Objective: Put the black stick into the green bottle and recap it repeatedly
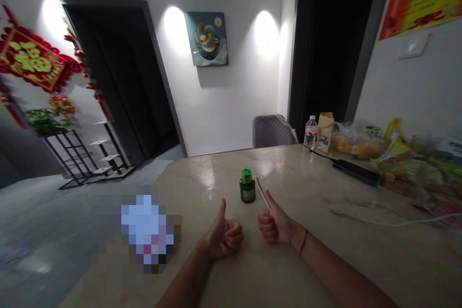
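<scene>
A small green glass bottle [247, 191] stands upright on the marbled table [270, 269], in front of and between the two hands. Its long axis is vertical, with the bright green ribbed cap [246, 176] pointing up and the label toward the person. Just to its right is a thin white stick [263, 198], its long axis slanting: the dark, narrow tip points away and leftward, the near end toward the right hand [276, 224].

That hand is clenched with the thumb raised; whether it touches the stick I cannot tell. The left hand [225, 237] is likewise curled into a fist, thumb up, apart from the bottle. A dark red cord bracelet [304, 243] circles the right wrist. Farther off stand a clear water bottle [311, 132] and a brown paper bag [325, 132].
</scene>
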### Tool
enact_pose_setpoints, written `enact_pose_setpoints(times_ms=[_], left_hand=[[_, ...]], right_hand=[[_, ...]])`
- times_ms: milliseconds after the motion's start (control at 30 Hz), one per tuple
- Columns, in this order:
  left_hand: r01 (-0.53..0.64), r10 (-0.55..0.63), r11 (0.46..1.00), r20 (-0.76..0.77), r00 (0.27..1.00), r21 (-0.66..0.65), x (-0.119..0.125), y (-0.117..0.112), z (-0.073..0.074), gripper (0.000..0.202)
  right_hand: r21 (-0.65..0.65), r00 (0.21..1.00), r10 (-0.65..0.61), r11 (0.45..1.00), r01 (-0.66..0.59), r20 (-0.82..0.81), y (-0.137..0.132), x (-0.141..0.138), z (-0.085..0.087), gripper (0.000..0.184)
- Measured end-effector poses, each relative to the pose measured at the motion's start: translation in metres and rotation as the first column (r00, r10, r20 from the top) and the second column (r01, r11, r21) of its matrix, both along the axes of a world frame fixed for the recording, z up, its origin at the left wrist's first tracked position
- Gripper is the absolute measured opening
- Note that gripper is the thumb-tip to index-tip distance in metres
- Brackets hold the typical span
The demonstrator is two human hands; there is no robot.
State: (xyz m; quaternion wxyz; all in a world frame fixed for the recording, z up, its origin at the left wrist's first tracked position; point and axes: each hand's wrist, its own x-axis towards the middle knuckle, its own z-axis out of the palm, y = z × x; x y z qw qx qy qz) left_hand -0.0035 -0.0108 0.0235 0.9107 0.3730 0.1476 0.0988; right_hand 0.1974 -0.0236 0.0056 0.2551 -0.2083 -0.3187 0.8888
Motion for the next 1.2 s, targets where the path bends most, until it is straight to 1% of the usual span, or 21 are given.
enact_pose_setpoints(times_ms=[67,133,167,200,233,267,300,333,367,400,433,467,500,567,633,733,800,900,1000,1133,1200], left_hand=[[-0.035,0.036,0.999,-0.034,0.999,0.035,0.001,0.0,0.001,0.072],[-0.117,0.127,0.985,-0.076,0.989,0.126,0.004,0.001,0.002,0.071],[-0.181,0.203,0.963,-0.1,0.974,0.199,0.006,0.002,0.002,0.07],[-0.258,0.304,0.921,-0.124,0.944,0.293,0.008,0.002,0.002,0.069],[-0.338,0.425,0.849,-0.144,0.894,0.405,0.01,0.003,0.002,0.067],[-0.404,0.556,0.743,-0.155,0.817,0.534,0.013,0.003,0.001,0.065],[-0.444,0.689,0.598,-0.145,0.71,0.667,0.015,0.003,0.0,0.062],[-0.425,0.787,0.443,-0.115,0.606,0.789,0.016,0.002,-0.001,0.059],[-0.356,0.847,0.299,-0.074,0.526,0.885,0.017,0.001,-0.003,0.055],[-0.26,0.877,0.182,-0.037,0.478,0.948,0.017,0.0,-0.004,0.052],[-0.154,0.89,0.094,-0.013,0.456,0.984,0.017,-0.002,-0.005,0.048],[-0.057,0.893,0.039,-0.009,0.451,0.998,0.017,-0.004,-0.007,0.043],[0.02,0.896,0.005,-0.013,0.445,1.0,0.017,-0.006,-0.008,0.038],[0.122,0.9,-0.024,-0.031,0.434,0.992,0.016,-0.008,-0.009,0.03],[0.171,0.91,-0.033,-0.041,0.413,0.985,0.017,-0.009,-0.01,0.027],[0.177,0.928,-0.011,-0.056,0.369,0.984,0.017,-0.008,-0.01,0.025],[0.145,0.934,0.012,-0.063,0.352,0.989,0.018,-0.006,-0.01,0.023],[0.061,0.936,0.047,-0.065,0.345,0.997,0.016,-0.001,-0.011,0.02],[-0.072,0.948,0.101,-0.074,0.31,0.992,0.014,0.005,-0.014,0.018],[-0.235,0.953,0.157,-0.085,0.292,0.959,0.012,0.012,-0.018,0.017],[-0.268,0.95,0.16,-0.075,0.304,0.95,0.012,0.012,-0.018,0.019]], right_hand=[[0.007,0.999,-0.04,0.999,0.04,0.024,0.0,-0.002,0.001,0.069],[0.032,0.992,-0.122,0.992,0.121,0.018,0.001,0.002,0.005,0.067],[0.052,0.983,-0.183,0.982,0.183,0.007,0.001,0.005,0.008,0.067],[0.077,0.966,-0.257,0.963,0.257,-0.003,0.001,0.008,0.011,0.066],[0.106,0.94,-0.342,0.934,0.34,-0.003,0.002,0.01,0.013,0.065],[0.142,0.899,-0.438,0.891,0.432,0.014,0.003,0.012,0.014,0.064],[0.19,0.841,-0.539,0.832,0.522,0.049,0.004,0.013,0.013,0.063],[0.251,0.767,-0.634,0.761,0.598,0.099,0.005,0.012,0.012,0.062],[0.325,0.684,-0.714,0.689,0.648,0.15,0.006,0.011,0.011,0.059],[0.402,0.603,-0.774,0.623,0.671,0.195,0.007,0.009,0.009,0.055],[0.474,0.534,-0.815,0.571,0.67,0.226,0.008,0.007,0.007,0.052],[0.538,0.484,-0.842,0.53,0.656,0.24,0.01,0.005,0.005,0.048],[0.59,0.452,-0.86,0.496,0.637,0.237,0.011,0.004,0.004,0.045],[0.671,0.405,-0.892,0.428,0.605,0.203,0.017,0.003,0.006,0.037],[0.733,0.347,-0.924,0.348,0.585,0.162,0.025,0.003,0.011,0.03],[0.793,0.248,-0.963,0.235,0.562,0.109,0.041,0.003,0.019,0.024],[0.81,0.213,-0.973,0.191,0.555,0.084,0.052,0.0,0.023,0.026],[0.813,0.224,-0.971,0.2,0.547,0.088,0.069,-0.009,0.025,0.04],[0.809,0.261,-0.961,0.223,0.544,0.09,0.081,-0.018,0.023,0.052],[0.869,0.3,-0.947,0.242,0.432,0.115,0.088,-0.024,0.021,0.044],[0.904,0.312,-0.942,0.236,0.357,0.123,0.085,-0.023,0.02,0.04]])
